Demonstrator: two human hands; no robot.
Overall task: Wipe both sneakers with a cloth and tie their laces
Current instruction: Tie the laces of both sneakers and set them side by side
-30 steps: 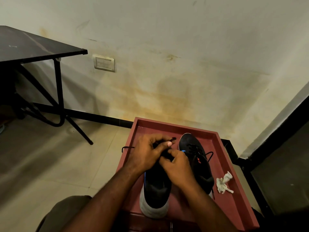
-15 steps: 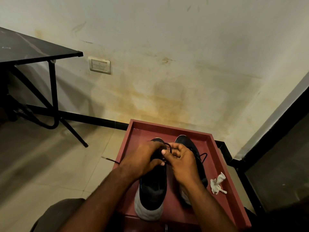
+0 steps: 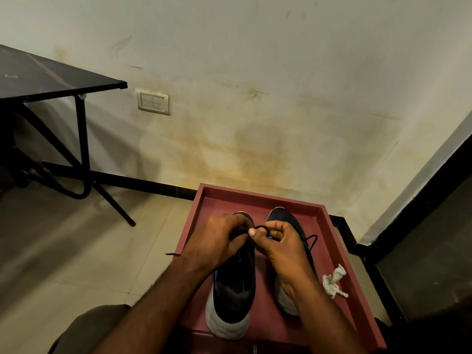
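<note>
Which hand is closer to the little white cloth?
The right hand. It pinches the black lace over the sneakers, just left of the white cloth lying on the red tray. The left hand works on the far side of it, further from the cloth.

— What sort of place is this?

— A plain room indoors, likely a home or a spare room; which one cannot be told. The painted wall [image 3: 281,85] is stained yellow-brown and scuffed, with a switch plate [image 3: 153,101] set low.

— And the floor?

— Pale floor tiles [image 3: 63,251] with a black skirting strip [image 3: 143,183]. A black folding table [image 3: 51,77] stands at the left.
</note>
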